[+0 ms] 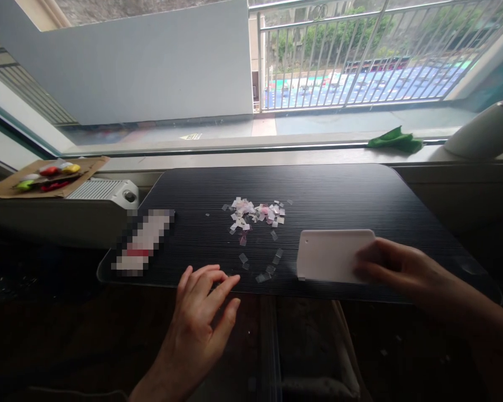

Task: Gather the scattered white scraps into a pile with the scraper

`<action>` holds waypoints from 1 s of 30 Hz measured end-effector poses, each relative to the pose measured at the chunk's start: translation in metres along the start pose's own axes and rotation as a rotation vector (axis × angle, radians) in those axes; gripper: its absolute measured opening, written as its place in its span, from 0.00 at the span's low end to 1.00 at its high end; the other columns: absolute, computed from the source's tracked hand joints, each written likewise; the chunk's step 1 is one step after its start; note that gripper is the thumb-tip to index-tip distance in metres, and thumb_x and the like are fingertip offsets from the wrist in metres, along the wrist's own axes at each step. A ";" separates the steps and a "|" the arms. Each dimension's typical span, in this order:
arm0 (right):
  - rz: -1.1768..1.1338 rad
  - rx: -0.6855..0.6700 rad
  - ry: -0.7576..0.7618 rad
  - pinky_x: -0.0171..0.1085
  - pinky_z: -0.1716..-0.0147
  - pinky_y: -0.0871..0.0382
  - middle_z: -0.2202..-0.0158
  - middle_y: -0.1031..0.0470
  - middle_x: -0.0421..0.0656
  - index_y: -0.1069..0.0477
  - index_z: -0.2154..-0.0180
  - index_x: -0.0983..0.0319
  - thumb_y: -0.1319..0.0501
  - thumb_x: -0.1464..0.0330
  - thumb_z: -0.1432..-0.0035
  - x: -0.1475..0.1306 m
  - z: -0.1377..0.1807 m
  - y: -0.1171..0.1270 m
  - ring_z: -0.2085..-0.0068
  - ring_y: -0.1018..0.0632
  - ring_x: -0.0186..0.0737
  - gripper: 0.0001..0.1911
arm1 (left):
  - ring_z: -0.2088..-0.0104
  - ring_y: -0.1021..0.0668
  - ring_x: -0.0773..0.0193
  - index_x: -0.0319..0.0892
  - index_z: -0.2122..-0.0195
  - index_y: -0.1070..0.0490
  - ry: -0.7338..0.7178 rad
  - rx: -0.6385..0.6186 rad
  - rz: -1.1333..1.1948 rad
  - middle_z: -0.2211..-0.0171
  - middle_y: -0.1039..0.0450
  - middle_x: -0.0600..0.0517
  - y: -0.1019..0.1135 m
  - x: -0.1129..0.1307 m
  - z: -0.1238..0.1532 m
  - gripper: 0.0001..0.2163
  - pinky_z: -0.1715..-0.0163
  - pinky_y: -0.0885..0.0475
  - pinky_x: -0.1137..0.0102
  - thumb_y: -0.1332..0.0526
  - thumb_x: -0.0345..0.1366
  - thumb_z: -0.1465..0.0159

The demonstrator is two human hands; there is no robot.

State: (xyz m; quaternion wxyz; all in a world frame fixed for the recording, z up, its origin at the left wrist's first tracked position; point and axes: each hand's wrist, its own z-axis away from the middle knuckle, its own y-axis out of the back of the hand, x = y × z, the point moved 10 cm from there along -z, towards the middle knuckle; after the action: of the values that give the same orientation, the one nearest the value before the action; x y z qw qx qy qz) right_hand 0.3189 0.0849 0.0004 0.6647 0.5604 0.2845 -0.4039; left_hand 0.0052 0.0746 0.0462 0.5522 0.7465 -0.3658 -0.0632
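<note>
Near the front edge of the dark table [201, 223], my left hand [205, 307] is open, fingers apart, with nothing in it. My right hand [392, 262] grips the right end of a white, flat rectangular plastic piece [329, 254] with rounded corners and a small hole at its upper left. Its fingertips are blurred and partly dark. Small paper scraps [243, 206], white and pink, lie in a loose heap at the middle of the table. Several clear plastic bits [270, 271] are scattered between the heap and the front edge, beyond my left fingertips.
A pixelated item [145, 240] lies at the table's left end. Left of the table are a white heater [104, 191] and cardboard [86, 167] carrying colourful pieces. A green cloth [396, 139] rests on the window sill, beside a white rounded object [480, 131].
</note>
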 end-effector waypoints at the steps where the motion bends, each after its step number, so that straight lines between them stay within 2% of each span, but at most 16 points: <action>1: -0.005 -0.012 -0.008 0.37 0.70 0.27 0.71 0.21 0.44 0.25 0.69 0.60 0.35 0.54 0.50 0.001 0.004 0.000 0.69 0.21 0.45 0.16 | 0.49 0.28 0.54 0.46 0.50 0.30 -0.001 -0.001 0.002 0.57 0.29 0.49 0.000 0.000 -0.001 0.13 0.43 0.40 0.44 0.44 0.30 0.35; 6: -0.051 0.125 -0.017 0.40 0.68 0.26 0.70 0.20 0.44 0.25 0.67 0.59 0.33 0.53 0.54 0.010 0.005 0.012 0.68 0.21 0.47 0.18 | 0.49 0.28 0.54 0.45 0.50 0.30 0.003 -0.010 0.016 0.57 0.29 0.49 -0.001 0.005 -0.006 0.12 0.42 0.41 0.44 0.44 0.29 0.35; 11: -0.108 -0.010 -0.054 0.39 0.67 0.25 0.70 0.20 0.44 0.24 0.67 0.59 0.33 0.53 0.52 0.018 0.008 -0.001 0.67 0.21 0.47 0.17 | 0.50 0.28 0.54 0.45 0.51 0.30 0.003 -0.003 0.007 0.57 0.29 0.49 0.000 0.005 -0.005 0.13 0.42 0.41 0.45 0.44 0.29 0.35; 15: -0.133 0.069 -0.074 0.37 0.69 0.26 0.71 0.20 0.44 0.23 0.69 0.58 0.31 0.53 0.55 0.023 0.013 0.013 0.68 0.21 0.46 0.17 | 0.50 0.27 0.54 0.45 0.51 0.30 0.004 0.002 0.001 0.57 0.29 0.49 -0.002 0.001 -0.004 0.13 0.43 0.41 0.45 0.44 0.30 0.35; 22: -0.155 -0.067 -0.095 0.37 0.69 0.26 0.70 0.21 0.43 0.24 0.67 0.60 0.32 0.50 0.54 0.025 0.010 -0.006 0.67 0.21 0.45 0.20 | 0.50 0.28 0.54 0.45 0.50 0.30 -0.016 -0.003 -0.004 0.58 0.29 0.49 -0.004 0.004 -0.006 0.12 0.44 0.40 0.44 0.44 0.30 0.34; 30: -0.149 -0.134 -0.076 0.37 0.68 0.26 0.68 0.21 0.43 0.25 0.67 0.61 0.34 0.51 0.50 0.014 0.019 -0.015 0.66 0.21 0.45 0.20 | 0.50 0.28 0.54 0.45 0.50 0.30 -0.017 0.005 -0.008 0.57 0.29 0.49 -0.003 0.003 -0.005 0.12 0.43 0.41 0.45 0.45 0.30 0.34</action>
State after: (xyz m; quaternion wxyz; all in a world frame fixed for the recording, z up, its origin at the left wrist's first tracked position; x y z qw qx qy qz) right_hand 0.3117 0.0624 -0.0149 0.6792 0.4764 0.3261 -0.4532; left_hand 0.0112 0.0773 0.0469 0.5468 0.7488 -0.3678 -0.0709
